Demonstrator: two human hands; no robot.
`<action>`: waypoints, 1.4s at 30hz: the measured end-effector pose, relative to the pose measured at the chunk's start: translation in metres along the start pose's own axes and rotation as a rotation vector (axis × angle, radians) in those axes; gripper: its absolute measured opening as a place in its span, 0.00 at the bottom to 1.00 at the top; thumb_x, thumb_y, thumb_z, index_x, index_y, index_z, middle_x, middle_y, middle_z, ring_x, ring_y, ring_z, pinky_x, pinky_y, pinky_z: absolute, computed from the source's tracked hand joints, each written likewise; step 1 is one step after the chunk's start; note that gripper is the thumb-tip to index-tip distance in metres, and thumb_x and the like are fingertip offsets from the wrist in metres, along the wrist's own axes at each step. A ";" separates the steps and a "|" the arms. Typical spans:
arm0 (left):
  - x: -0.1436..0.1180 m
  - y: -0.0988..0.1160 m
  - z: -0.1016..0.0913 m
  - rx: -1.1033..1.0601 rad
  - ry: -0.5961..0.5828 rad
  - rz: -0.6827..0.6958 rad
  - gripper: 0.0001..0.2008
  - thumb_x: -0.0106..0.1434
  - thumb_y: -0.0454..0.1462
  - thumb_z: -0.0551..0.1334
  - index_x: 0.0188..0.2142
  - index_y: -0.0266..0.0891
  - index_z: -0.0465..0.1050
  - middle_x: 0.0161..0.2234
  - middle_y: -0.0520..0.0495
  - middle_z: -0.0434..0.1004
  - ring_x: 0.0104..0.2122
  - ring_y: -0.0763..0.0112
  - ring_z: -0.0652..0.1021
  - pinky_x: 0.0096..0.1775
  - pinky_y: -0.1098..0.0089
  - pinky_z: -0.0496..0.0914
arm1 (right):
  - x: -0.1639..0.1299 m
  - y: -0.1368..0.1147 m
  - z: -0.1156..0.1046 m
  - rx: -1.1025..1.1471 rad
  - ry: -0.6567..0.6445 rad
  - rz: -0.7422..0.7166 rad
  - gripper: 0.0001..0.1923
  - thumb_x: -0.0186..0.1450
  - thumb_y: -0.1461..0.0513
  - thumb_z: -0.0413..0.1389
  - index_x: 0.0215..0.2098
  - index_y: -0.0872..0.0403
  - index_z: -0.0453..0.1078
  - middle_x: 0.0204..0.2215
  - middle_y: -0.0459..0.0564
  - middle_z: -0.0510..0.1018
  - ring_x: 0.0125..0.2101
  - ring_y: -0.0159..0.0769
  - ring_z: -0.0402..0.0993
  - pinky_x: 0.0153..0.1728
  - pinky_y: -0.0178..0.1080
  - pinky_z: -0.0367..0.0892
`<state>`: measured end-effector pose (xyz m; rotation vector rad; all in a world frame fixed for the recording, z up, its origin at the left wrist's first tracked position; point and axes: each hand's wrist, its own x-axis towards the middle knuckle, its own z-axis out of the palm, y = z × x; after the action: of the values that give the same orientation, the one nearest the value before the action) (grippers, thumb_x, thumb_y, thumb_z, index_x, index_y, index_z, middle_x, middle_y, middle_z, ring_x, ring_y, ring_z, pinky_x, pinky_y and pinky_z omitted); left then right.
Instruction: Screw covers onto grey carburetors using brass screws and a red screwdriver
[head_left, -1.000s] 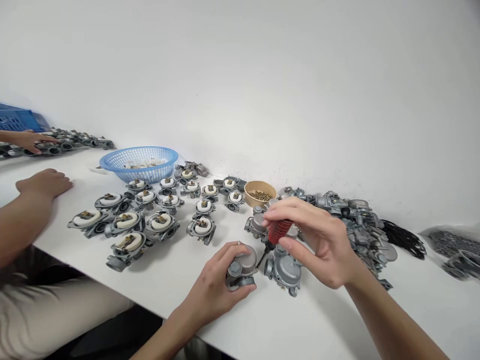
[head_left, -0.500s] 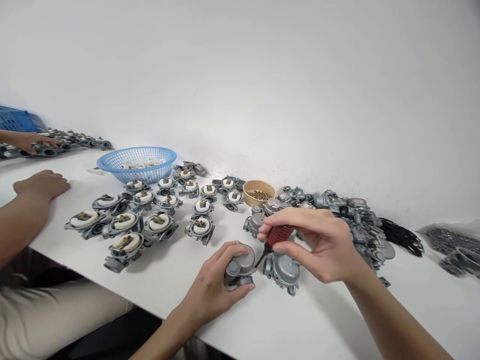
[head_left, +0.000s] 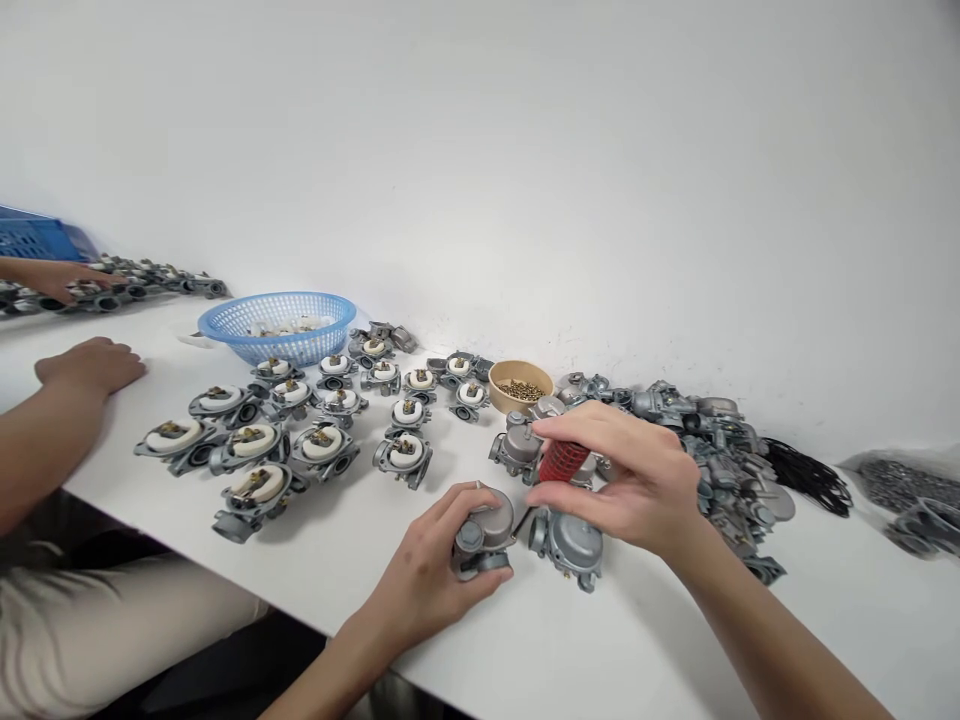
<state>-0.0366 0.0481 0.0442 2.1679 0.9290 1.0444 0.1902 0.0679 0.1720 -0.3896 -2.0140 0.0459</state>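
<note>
Change: since the earlier frame the right hand (head_left: 637,480) has dipped a little and rolled the red handle between its fingertips; the left hand has not shifted.
Left hand: the left hand (head_left: 431,570) is closed round a grey metal part (head_left: 481,535), pressing it to the desk (head_left: 570,650) near the front edge.
Right hand: thumb and fingers pinch the red screwdriver (head_left: 559,462), whose dark shaft slants down to the held part's side.
Progress: one capped part (head_left: 570,540) lies just beside the held one — it looks finished; I judge the screw in hand partly driven. A spread of open parts with white inserts (head_left: 259,440) sits to the left, uncapped, so most of the work seems left.
Supplies: a tan bowl of brass screws (head_left: 519,387) sits behind the hands; a heap of grey parts (head_left: 712,450) lies to the right, black rubber rings (head_left: 806,475) beyond it.
Room: bare desk in front and to the right of the hands; the wall is close behind.
Neighbour: another person's hand (head_left: 90,365) rests flat at the left — well apart, near a blue basket (head_left: 277,322).
</note>
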 end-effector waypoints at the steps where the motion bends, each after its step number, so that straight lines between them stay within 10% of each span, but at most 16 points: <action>1: 0.000 0.000 0.000 -0.002 -0.001 -0.001 0.27 0.64 0.35 0.70 0.58 0.52 0.63 0.58 0.46 0.72 0.51 0.61 0.79 0.48 0.66 0.74 | 0.000 0.000 0.000 -0.026 0.005 -0.015 0.27 0.62 0.66 0.70 0.59 0.48 0.76 0.32 0.48 0.83 0.30 0.38 0.79 0.34 0.44 0.80; 6: 0.000 0.000 0.000 -0.005 0.004 0.007 0.26 0.64 0.35 0.70 0.58 0.51 0.63 0.57 0.46 0.73 0.52 0.60 0.79 0.48 0.67 0.74 | -0.001 -0.004 -0.004 0.226 -0.147 0.170 0.27 0.69 0.70 0.58 0.65 0.49 0.70 0.48 0.56 0.84 0.40 0.43 0.83 0.42 0.49 0.82; 11: 0.000 0.000 0.000 -0.002 0.009 -0.003 0.27 0.63 0.35 0.70 0.58 0.51 0.64 0.59 0.46 0.73 0.50 0.61 0.80 0.47 0.67 0.75 | -0.001 0.000 0.000 0.107 -0.034 0.075 0.27 0.62 0.66 0.71 0.58 0.46 0.76 0.33 0.48 0.83 0.32 0.39 0.80 0.32 0.43 0.81; 17: 0.002 -0.001 0.000 -0.002 0.021 0.013 0.26 0.63 0.35 0.70 0.57 0.50 0.65 0.57 0.45 0.75 0.51 0.59 0.80 0.48 0.66 0.75 | -0.001 -0.004 0.000 0.287 -0.102 0.213 0.25 0.68 0.71 0.59 0.62 0.47 0.73 0.46 0.55 0.83 0.43 0.43 0.83 0.41 0.48 0.83; 42: 0.001 -0.004 -0.001 -0.065 -0.016 -0.011 0.27 0.63 0.34 0.70 0.58 0.52 0.64 0.58 0.47 0.73 0.54 0.60 0.78 0.52 0.65 0.73 | -0.002 0.000 -0.003 0.244 -0.097 0.183 0.24 0.64 0.69 0.68 0.56 0.45 0.78 0.34 0.48 0.83 0.32 0.37 0.80 0.34 0.43 0.80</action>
<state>-0.0382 0.0508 0.0423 2.1122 0.8864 1.0360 0.1934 0.0670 0.1718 -0.4204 -2.0333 0.4271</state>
